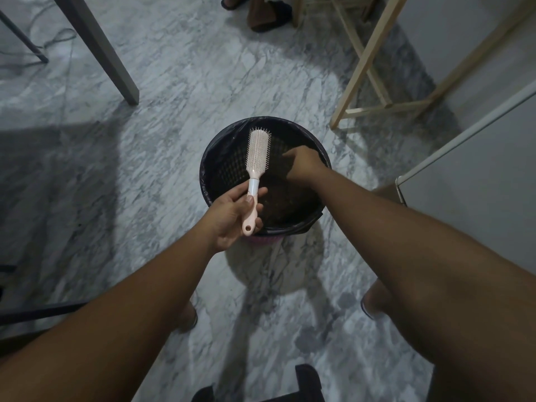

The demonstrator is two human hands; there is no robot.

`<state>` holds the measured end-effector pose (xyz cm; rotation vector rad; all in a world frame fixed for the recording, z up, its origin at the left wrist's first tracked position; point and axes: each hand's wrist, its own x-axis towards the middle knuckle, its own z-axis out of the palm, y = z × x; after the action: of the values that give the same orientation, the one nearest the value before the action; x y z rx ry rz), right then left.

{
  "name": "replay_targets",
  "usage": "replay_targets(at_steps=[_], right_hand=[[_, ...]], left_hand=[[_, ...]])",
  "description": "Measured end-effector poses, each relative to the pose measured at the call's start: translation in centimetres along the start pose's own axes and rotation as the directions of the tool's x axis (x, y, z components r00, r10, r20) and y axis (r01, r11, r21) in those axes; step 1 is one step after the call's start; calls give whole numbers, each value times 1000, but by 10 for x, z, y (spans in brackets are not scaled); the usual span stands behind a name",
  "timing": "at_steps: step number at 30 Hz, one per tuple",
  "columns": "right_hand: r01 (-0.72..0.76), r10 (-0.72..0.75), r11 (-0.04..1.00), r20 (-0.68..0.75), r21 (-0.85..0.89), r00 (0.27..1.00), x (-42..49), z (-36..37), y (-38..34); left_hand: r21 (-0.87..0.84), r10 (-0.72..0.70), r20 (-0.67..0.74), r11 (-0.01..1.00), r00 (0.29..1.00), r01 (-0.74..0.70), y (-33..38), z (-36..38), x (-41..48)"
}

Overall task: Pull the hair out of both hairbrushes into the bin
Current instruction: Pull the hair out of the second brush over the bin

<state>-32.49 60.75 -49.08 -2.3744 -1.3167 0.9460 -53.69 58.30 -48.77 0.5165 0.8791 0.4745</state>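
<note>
A: Where is the hairbrush [258, 152]?

B: Centre of the frame. The left hand [232, 216] grips its pale pink handle, thumb across the top and fingers curled beneath. The bristled head points toward the top of the frame, over the bin [209, 158].

A: And the right hand [304, 165]?

B: Just right of the brush head, above the bin's mouth. Its fingers point down, bunched together. It's too dark to tell whether they pinch any hair.

A: The bin itself?

B: Round, lined in black, standing on the marble floor [174, 82] between a table leg [98, 47] at upper left and a wooden frame [368, 56] at upper right.
</note>
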Motion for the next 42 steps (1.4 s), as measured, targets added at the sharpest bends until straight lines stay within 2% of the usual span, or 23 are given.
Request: replay_targets(at_steps=[2, 4, 7, 10, 11, 14, 17, 18, 22, 24, 26, 28, 30, 34, 40, 42], right_hand=[[18, -1, 979, -81, 202, 997, 0, -4, -1], [30, 23, 906, -118, 423, 993, -7, -9, -10], [94, 41, 854, -247, 511, 968, -10, -13, -26], [118, -29, 742, -144, 660, 989, -11, -14, -36], [132, -68, 757, -124, 640, 990, -11, -16, -37], [177, -120, 905, -169, 386, 978, -6, -21, -36], [200, -156, 962, -224, 188, 962, -3, -28, -40], [211, -164, 960, -243, 184, 956, -3, -29, -42], [253, -101, 892, -381, 375, 919, 0, -35, -49], [247, -92, 925, -460, 289, 883, 3, -36, -49], [210, -121, 955, -370, 211, 921, 2, -31, -45], [203, -181, 968, -147, 149, 972, -2, -24, -43], [235, -231, 970, -63, 57, 971, -3, -18, -44], [207, -197, 978, -211, 27, 957, 3, -20, -49], [128, -110, 987, -181, 94, 977, 8, -26, -52], [92, -53, 978, -199, 190, 979, 9, -27, -53]], left_hand=[[-5, 0, -1, 1000, 1000, 0, 0, 0, 1], [-2, 2, 4, 1000, 1000, -2, 1, 1, 1], [17, 5, 3, 1000, 1000, -5, -1, 3, 3], [14, -9, -1, 1000, 1000, 9, -3, 4, 4], [15, -14, -3, 1000, 1000, 14, -3, 3, 4], [37, -21, -7, 999, 1000, 21, -8, 0, 4], [31, -13, -13, 999, 1000, 13, -14, -3, 3], [20, -12, -15, 1000, 1000, 12, -15, -3, 3], [7, -12, -22, 1000, 1000, 12, -18, -5, 3], [20, -13, -22, 1000, 1000, 13, -18, -5, 3], [43, -12, -17, 999, 1000, 13, -19, -4, 4], [78, -10, -5, 997, 1000, 10, -19, -3, 3], [112, -12, 8, 994, 1000, 11, -19, -1, 3], [103, -23, 33, 994, 999, 19, -22, 3, -1], [52, -36, 53, 998, 998, 34, -22, 3, -2], [31, -38, 53, 999, 998, 36, -22, 2, -3]])
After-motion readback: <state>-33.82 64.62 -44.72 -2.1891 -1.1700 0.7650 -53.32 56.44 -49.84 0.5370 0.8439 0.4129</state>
